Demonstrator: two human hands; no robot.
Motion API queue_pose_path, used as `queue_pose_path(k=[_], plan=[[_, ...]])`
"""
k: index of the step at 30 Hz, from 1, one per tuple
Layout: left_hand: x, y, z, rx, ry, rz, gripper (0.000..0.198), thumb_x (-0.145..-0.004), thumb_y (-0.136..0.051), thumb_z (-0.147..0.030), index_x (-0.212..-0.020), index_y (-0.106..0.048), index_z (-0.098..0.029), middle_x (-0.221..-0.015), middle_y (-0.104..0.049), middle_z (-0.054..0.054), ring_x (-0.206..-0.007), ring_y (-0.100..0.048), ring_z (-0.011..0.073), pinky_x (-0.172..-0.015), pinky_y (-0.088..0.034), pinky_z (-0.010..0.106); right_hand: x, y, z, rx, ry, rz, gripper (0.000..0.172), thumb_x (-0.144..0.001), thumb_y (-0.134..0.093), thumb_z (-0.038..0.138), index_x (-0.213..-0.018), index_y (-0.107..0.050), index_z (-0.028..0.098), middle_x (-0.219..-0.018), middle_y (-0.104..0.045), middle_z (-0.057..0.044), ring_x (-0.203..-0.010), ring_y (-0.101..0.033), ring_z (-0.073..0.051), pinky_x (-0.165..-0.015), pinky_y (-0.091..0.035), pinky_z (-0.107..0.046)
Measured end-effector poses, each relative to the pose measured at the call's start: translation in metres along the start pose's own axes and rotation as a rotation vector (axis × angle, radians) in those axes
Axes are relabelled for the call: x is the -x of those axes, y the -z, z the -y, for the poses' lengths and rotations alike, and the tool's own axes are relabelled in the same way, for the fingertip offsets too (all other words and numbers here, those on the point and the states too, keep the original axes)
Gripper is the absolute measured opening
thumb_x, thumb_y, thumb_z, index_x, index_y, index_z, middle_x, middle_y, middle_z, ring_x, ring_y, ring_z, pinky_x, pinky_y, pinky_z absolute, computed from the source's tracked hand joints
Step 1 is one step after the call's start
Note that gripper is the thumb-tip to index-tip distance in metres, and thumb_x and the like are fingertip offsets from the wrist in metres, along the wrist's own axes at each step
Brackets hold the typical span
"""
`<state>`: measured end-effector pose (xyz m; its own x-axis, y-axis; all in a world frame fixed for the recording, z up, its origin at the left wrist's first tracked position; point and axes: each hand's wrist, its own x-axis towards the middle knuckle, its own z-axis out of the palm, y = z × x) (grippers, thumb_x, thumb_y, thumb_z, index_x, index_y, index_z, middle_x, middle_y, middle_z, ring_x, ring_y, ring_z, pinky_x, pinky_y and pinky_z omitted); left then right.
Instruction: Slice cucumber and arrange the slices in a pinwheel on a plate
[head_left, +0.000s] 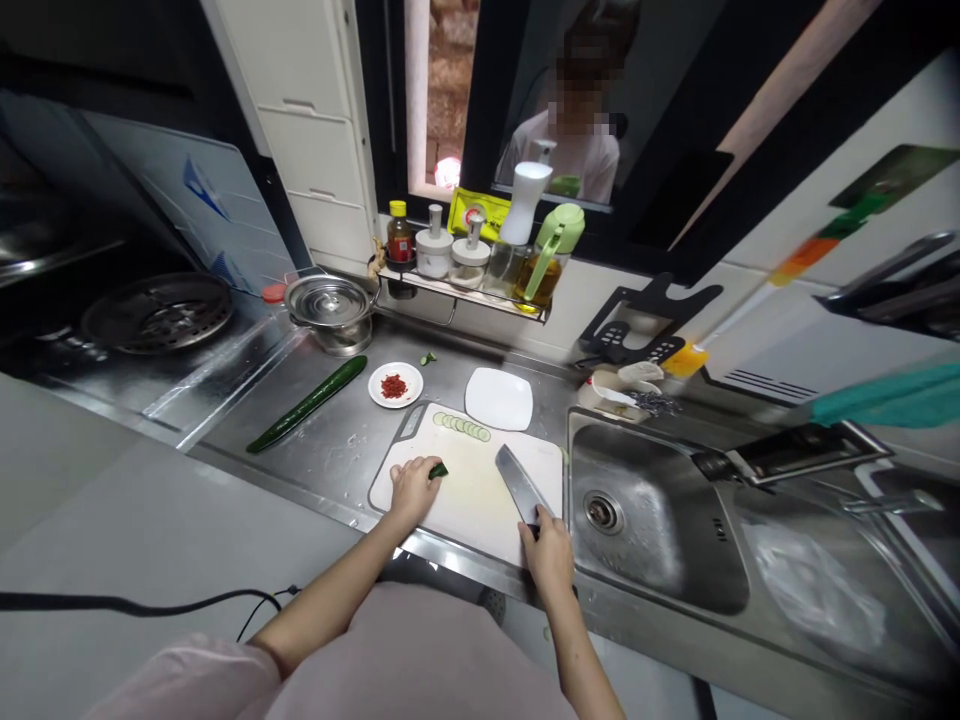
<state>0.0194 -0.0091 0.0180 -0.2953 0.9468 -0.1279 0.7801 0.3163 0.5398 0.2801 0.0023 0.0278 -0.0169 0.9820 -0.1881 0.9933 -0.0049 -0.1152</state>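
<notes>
My left hand (414, 490) is closed on a short dark green piece of cucumber (439, 470), whose end shows past the fingertips over the left part of the white cutting board (465, 520). In my right hand (549, 553) is a kitchen knife (519, 482), gripped by its handle. Its blade points away and to the left, over the board's right side. Along the board's far edge lies a row of thin, overlapping cucumber slices (461, 428). A whole long cucumber (307, 405) rests on the steel counter to the left.
Behind the board are a small plate with chopped red bits (405, 400) and a white square plate (499, 398). A lidded steel pot (330, 310) stands back left. The sink (652, 530) adjoins the board's right side. Above runs a rack of seasoning jars (457, 290).
</notes>
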Motion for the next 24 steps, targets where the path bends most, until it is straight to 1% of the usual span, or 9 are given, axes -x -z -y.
queue_pose_path(k=[4, 7, 10, 13, 16, 20, 24], plan=[[-0.017, 0.006, 0.01, 0.088, 0.128, -0.126, 0.033, -0.083, -0.057, -0.026, -0.116, -0.062, -0.029, -0.111, -0.068, 0.005, -0.105, -0.057, 0.0239, -0.09, -0.031, 0.038, 0.001, 0.003, 0.002, 0.006, -0.011, 0.022, 0.047, -0.092, -0.049, 0.034, -0.133, -0.051, 0.012, -0.112, -0.06, -0.015, -0.103, -0.056, -0.026, -0.09, -0.038, -0.031], [-0.036, 0.016, 0.02, 0.153, 0.233, -0.228, 0.039, -0.082, -0.059, -0.028, -0.12, -0.059, -0.029, -0.106, -0.069, 0.004, -0.101, -0.059, 0.0236, -0.091, -0.032, 0.039, 0.001, 0.005, 0.005, 0.016, -0.021, 0.033, 0.047, -0.092, -0.05, 0.034, -0.134, -0.05, 0.013, -0.114, -0.06, -0.015, -0.104, -0.056, -0.026, -0.09, -0.038, -0.031], [-0.055, 0.024, 0.026, 0.173, 0.299, -0.297, 0.039, -0.081, -0.06, -0.029, -0.12, -0.058, -0.03, -0.106, -0.069, 0.005, -0.104, -0.058, 0.0252, -0.092, -0.031, 0.041, 0.001, 0.006, 0.006, 0.027, -0.03, 0.044, 0.048, -0.092, -0.05, 0.035, -0.135, -0.049, 0.014, -0.114, -0.059, -0.015, -0.104, -0.056, -0.026, -0.09, -0.037, -0.031], [-0.07, 0.028, 0.029, 0.155, 0.319, -0.307, 0.038, -0.081, -0.059, -0.029, -0.119, -0.058, -0.03, -0.107, -0.069, 0.006, -0.105, -0.057, 0.0266, -0.094, -0.031, 0.044, 0.0, 0.006, 0.006, 0.03, -0.036, 0.057, 0.049, -0.092, -0.05, 0.035, -0.136, -0.048, 0.015, -0.115, -0.059, -0.015, -0.104, -0.056, -0.026, -0.09, -0.037, -0.032], [-0.078, 0.028, 0.031, 0.12, 0.325, -0.292, 0.038, -0.082, -0.058, -0.029, -0.12, -0.057, -0.03, -0.107, -0.069, 0.006, -0.107, -0.056, 0.0278, -0.094, -0.03, 0.045, 0.0, 0.006, 0.006, 0.029, -0.038, 0.061, 0.049, -0.092, -0.05, 0.035, -0.136, -0.048, 0.015, -0.114, -0.059, -0.015, -0.103, -0.057, -0.026, -0.089, -0.037, -0.032], [-0.08, 0.026, 0.034, 0.077, 0.315, -0.274, 0.039, -0.081, -0.058, -0.029, -0.12, -0.056, -0.03, -0.109, -0.068, 0.006, -0.108, -0.055, 0.0288, -0.094, -0.03, 0.046, 0.0, 0.006, 0.006, 0.031, -0.04, 0.062, 0.049, -0.092, -0.049, 0.036, -0.137, -0.047, 0.015, -0.113, -0.059, -0.015, -0.104, -0.057, -0.026, -0.088, -0.038, -0.031], [-0.077, 0.025, 0.036, 0.065, 0.329, -0.278, 0.043, -0.079, -0.061, -0.033, -0.121, -0.055, -0.03, -0.109, -0.066, 0.007, -0.108, -0.054, 0.0295, -0.093, -0.032, 0.045, 0.0, 0.007, 0.006, 0.035, -0.039, 0.068, 0.049, -0.092, -0.05, 0.036, -0.137, -0.047, 0.015, -0.112, -0.06, -0.015, -0.103, -0.057, -0.026, -0.088, -0.038, -0.031]])
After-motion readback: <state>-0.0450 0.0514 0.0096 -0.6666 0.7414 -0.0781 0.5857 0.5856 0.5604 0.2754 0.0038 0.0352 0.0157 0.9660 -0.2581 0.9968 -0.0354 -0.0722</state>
